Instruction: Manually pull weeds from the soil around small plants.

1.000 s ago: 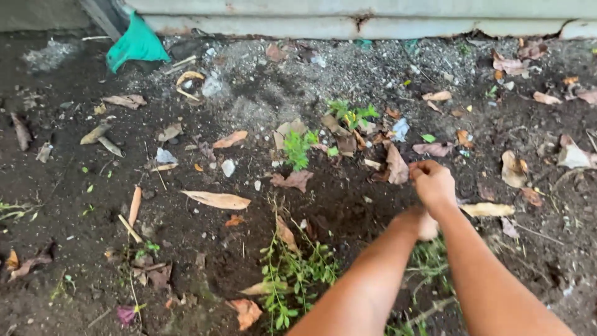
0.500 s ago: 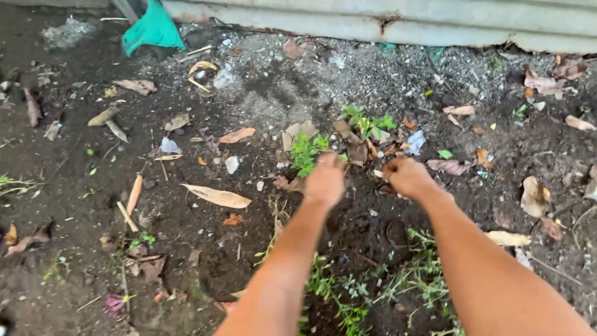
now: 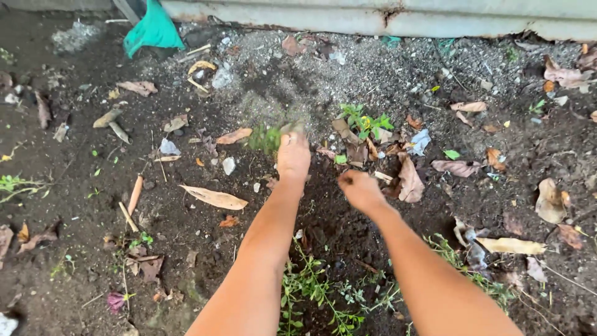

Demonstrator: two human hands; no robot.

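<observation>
Left hand reached forward over dark soil, fingers closed on a small green weed, blurred at its fingertips. Right hand was curled shut, contents not discernible. Half a second before, the weed stood rooted beside the left hand.

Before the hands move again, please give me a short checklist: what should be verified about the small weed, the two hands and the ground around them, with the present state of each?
1. Left hand closed on the small green weed: ok, though blurred.
2. Weed roots free of the dark soil: cannot tell, the hand hides the base.
3. Right hand empty: cannot tell, it is loosely curled above the soil.
4. Second green weed apart from both hands: ok, untouched.
5. Dry brown leaf beside the right hand not caught in the fingers: ok.
</observation>
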